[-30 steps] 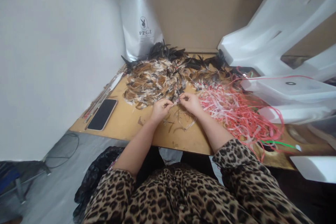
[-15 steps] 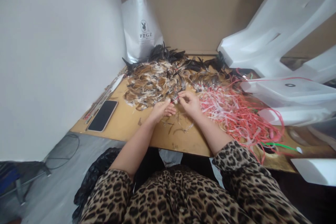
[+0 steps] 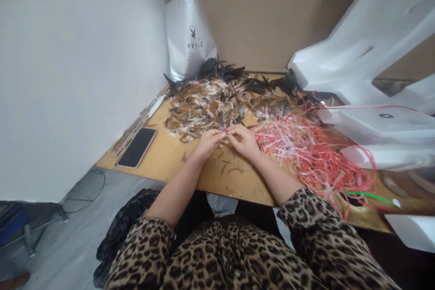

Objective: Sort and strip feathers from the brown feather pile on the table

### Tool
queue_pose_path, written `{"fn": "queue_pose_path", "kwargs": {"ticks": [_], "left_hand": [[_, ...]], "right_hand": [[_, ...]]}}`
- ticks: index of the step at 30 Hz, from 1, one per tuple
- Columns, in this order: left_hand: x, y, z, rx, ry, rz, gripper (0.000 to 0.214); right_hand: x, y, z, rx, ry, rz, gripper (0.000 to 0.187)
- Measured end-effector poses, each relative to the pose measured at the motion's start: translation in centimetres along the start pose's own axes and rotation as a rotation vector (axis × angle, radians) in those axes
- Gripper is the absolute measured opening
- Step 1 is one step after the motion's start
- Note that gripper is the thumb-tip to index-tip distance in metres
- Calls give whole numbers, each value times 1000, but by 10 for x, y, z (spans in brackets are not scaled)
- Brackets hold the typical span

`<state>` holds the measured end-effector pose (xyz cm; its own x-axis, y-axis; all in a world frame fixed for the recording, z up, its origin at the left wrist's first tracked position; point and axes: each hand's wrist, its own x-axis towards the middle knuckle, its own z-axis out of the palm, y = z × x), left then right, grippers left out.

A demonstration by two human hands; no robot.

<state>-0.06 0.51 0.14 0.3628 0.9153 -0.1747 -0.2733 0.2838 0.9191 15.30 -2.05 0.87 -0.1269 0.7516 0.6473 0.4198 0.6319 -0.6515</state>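
left hand (image 3: pixel 209 142) and right hand (image 3: pixel 243 140) have converged, pinching a thin red strand (image 3: pixel 224 131). wispy feathers (image 3: pixel 200 105) and tangled ribbons (image 3: pixel 307 147) lie nearby.

Held piece: small red bit (image 3: pixel 224 130) between the fingertips of left hand (image 3: pixel 208 142) and right hand (image 3: pixel 245 141); too small to make out its form.
Feather pile (image 3: pixel 200 104): brown, cream and black, layered loosely, darkest along the far edge; lies flat just beyond the hands.
Strip heap (image 3: pixel 306 149): red, pink and whitish, thin, tangled, looping; right of the right hand.
Stray feathers (image 3: pixel 222 161): few, thin, scattered, nearside of the hands.
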Motion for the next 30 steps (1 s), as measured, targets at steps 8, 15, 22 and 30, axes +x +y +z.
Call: {"fn": "queue_pose_path", "kwargs": {"ticks": [8, 15, 22, 30], "left_hand": [[-1, -3, 11, 236, 133, 148, 32], [-4, -4, 12, 316, 57, 145, 28], [-7, 3, 5, 248, -96, 116, 31], [-5, 2, 5, 175, -48, 71, 35]], "right_hand": [[8, 4, -2, 246, 81, 487, 20], [9, 12, -7, 314, -86, 555, 19], [13, 2, -14, 572, -139, 643, 23], [12, 6, -10, 523, -77, 601, 20]]}}
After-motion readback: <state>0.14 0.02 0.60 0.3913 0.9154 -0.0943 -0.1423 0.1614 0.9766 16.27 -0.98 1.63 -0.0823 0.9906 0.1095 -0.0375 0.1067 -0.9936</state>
